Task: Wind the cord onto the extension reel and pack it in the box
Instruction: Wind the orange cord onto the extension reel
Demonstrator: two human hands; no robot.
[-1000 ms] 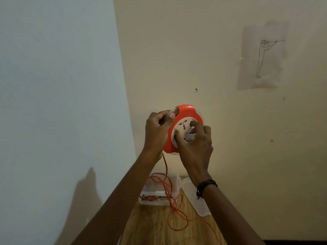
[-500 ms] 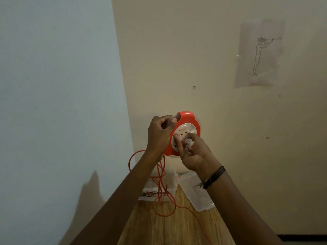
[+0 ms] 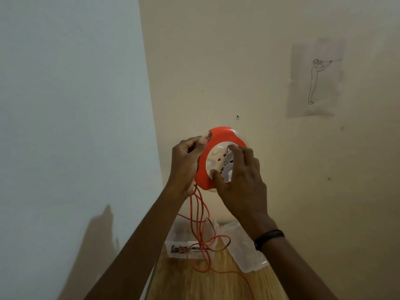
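I hold the round orange extension reel [image 3: 218, 136] up in front of the wall. Its white socket face [image 3: 218, 161] points toward me. My left hand [image 3: 186, 163] grips the reel's left edge, thumb on the rim. My right hand [image 3: 240, 182] rests fingers and thumb on the white socket face. The thin orange cord [image 3: 200, 215] hangs in loose loops from below the reel down to the wooden table [image 3: 216, 284]. A clear plastic box [image 3: 188, 247] with a printed label stands on the table under the cord.
The clear box lid [image 3: 246, 250] lies on the table to the right of the box. Two walls meet in a corner just behind the table. A sheet with a line drawing [image 3: 316, 79] hangs on the right wall.
My right hand has turned on the socket face, from fingers low to fingers spread across it. The hanging cord loops have shifted and hang closer under the reel.
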